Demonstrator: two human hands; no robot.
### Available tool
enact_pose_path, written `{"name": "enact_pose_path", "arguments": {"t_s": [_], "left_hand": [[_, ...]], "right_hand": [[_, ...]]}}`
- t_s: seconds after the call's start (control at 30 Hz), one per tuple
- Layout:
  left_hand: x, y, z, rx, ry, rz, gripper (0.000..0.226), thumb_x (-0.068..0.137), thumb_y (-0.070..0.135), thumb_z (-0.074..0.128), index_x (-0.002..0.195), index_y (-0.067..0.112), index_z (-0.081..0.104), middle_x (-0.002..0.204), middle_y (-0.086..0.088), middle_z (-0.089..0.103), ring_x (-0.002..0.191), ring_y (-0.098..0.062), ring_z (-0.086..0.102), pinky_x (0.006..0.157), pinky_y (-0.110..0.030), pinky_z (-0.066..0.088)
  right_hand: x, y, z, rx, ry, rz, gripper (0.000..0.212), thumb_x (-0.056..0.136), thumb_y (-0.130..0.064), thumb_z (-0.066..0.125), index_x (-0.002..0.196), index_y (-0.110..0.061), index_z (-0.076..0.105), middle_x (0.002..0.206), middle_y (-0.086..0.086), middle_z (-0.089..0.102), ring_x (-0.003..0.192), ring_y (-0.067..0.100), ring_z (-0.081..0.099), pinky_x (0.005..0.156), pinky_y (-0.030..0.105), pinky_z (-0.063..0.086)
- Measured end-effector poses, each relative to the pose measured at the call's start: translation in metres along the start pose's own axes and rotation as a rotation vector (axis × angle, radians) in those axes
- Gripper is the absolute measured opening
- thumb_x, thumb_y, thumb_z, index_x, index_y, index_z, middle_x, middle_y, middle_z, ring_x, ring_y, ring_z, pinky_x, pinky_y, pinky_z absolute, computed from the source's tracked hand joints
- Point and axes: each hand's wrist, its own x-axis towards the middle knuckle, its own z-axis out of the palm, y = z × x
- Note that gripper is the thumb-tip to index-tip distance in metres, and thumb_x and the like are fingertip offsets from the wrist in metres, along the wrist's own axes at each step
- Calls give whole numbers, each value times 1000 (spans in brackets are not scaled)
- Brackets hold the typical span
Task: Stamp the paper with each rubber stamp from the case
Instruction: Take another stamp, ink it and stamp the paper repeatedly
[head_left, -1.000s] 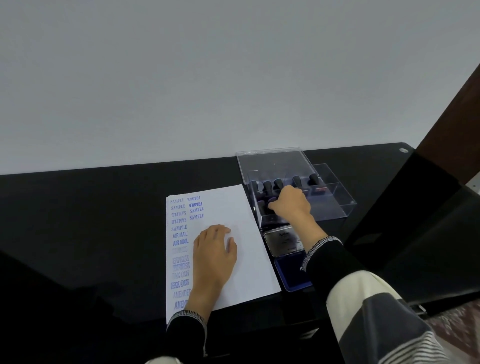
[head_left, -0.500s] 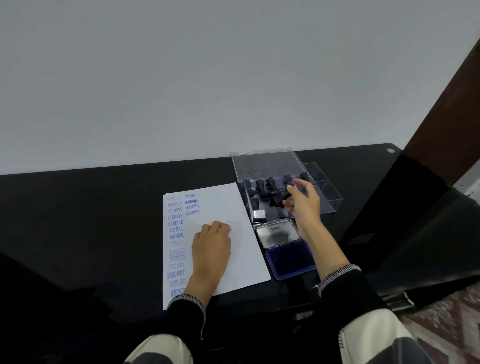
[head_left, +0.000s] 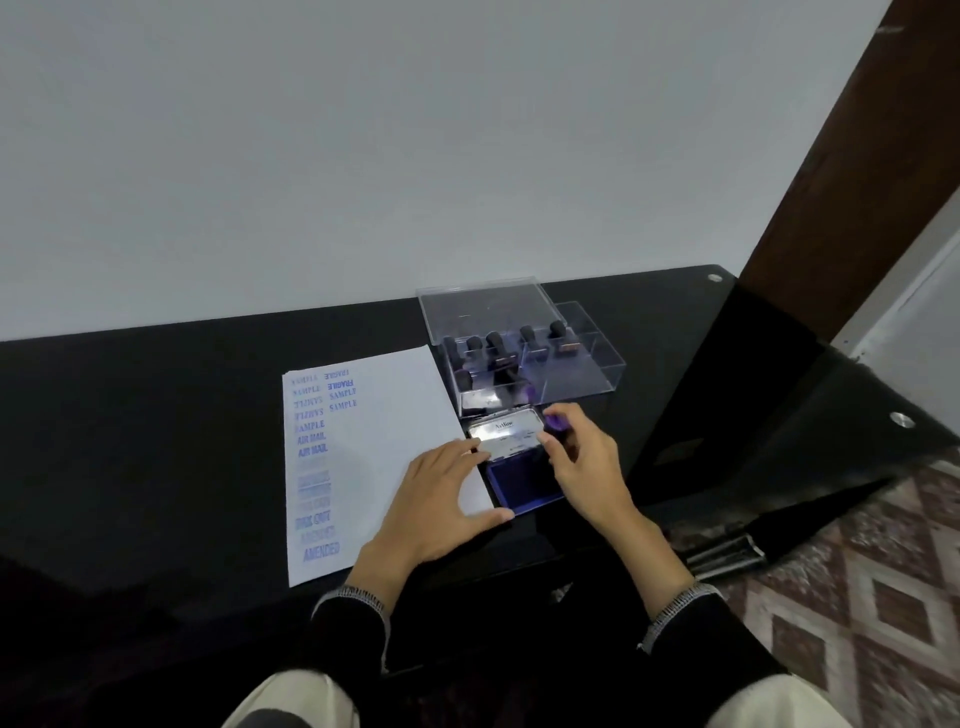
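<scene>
The right hand (head_left: 582, 462), having left the case (head_left: 524, 358), is pinching a small stamp (head_left: 558, 423) over the ink pad (head_left: 524, 483) near the table's (head_left: 156, 441) front edge; its axis is blurred, seemingly upright. The left hand (head_left: 441, 499), shifted rightward, is lying flat, fingers spread, across the paper's (head_left: 384, 415) right edge.

Looked like a home office or study corner: glossy black worktop (head_left: 156, 415) pushed against a plain pale wall (head_left: 363, 156), dark wooden door frame (head_left: 857, 156) at the right, patterned carpet (head_left: 857, 597) below. Office gear on top: clear stamp case (head_left: 587, 374), open ink pad (head_left: 519, 483), stamped paper (head_left: 374, 431).
</scene>
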Motion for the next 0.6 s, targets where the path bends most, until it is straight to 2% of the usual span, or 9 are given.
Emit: {"name": "enact_pose_path", "arguments": {"t_s": [0.13,0.37,0.53,0.6], "left_hand": [[-3,1,0,33,12,8,88,72,84,47,144,35,35,154,16,26,140,-4,21,116,-25,7],[-3,0,2,18,22,-5,86,72,84,47,143,36,37,154,17,28,140,-4,23,119,-30,11],[-4,1,2,26,32,-2,85,73,84,46,143,36,37,154,17,27,140,-4,23,119,-30,10],[-4,1,2,20,27,-5,85,73,84,46,143,36,37,154,17,27,140,-3,23,119,-29,10]], "right_hand": [[-4,1,4,-89,-48,-88,24,92,-12,58,113,-21,53,95,-7,55,79,0,54,70,10,41],[-7,2,15,-126,-44,-123,20,93,-14,58,112,-18,53,97,-5,54,80,7,56,70,22,50],[-11,5,15,-99,-68,-99,25,93,-10,58,115,-19,50,97,-6,57,85,8,59,74,18,50],[-14,7,15,-117,-65,-78,31,92,-9,59,118,-20,49,98,-5,57,88,11,60,76,21,51]]}}
